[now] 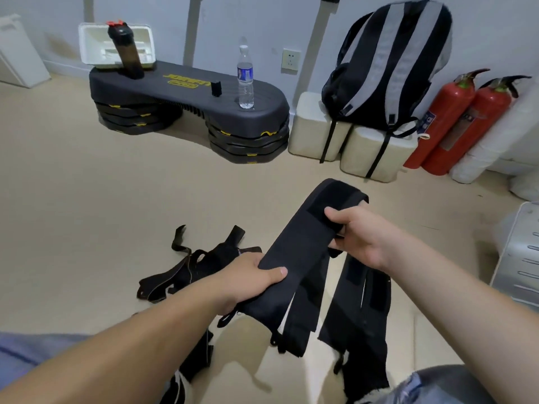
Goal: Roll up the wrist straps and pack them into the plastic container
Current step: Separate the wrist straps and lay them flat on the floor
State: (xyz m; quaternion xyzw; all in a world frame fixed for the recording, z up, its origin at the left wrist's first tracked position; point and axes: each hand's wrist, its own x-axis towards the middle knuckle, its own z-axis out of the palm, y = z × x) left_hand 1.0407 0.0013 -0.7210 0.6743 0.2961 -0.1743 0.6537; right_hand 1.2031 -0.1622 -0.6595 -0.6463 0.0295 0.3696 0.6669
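Note:
A long black wrist strap [294, 243] is held above the beige floor, folded over at its far end. My left hand [248, 282] grips its near part with the thumb on top. My right hand [360, 234] pinches the far folded part near the hook-and-loop patch. A second black strap [360, 322] hangs below my right hand. Thinner black straps [186, 266] lie in a loose heap on the floor to the left. A white plastic container [87, 42] leans on the wall at the back left.
A black step platform [186, 91] at the back carries a dark shaker bottle [128, 51] and a water bottle [245, 77]. A striped backpack [390, 68] sits on white blocks. Two red fire extinguishers [455, 118] stand at right. A metal case [519, 258] is at the right edge.

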